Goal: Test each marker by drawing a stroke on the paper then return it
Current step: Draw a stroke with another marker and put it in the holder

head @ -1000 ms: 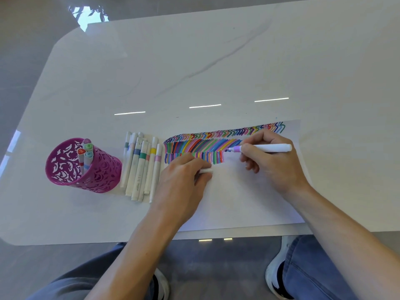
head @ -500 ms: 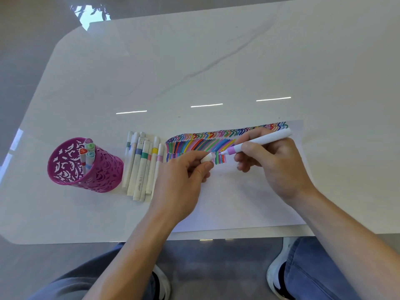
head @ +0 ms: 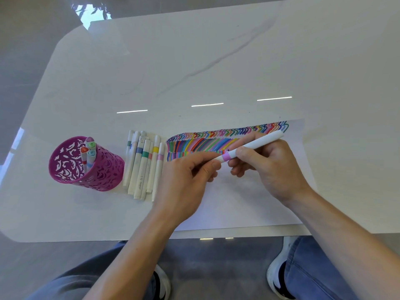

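The right hand (head: 272, 169) pinches the marker (head: 253, 145) over the paper (head: 238, 202) while the left hand (head: 186, 180) pinches its cap (head: 218, 159) at the tip; a skewed push could ink the fingertips (head: 211, 166).

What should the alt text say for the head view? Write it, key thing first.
Two hands press a cap onto a white marker with a lilac band: the right hand holds the barrel, the left hand the cap end, above paper filled with coloured strokes. To the left lie a row of markers and a magenta cup holding more.
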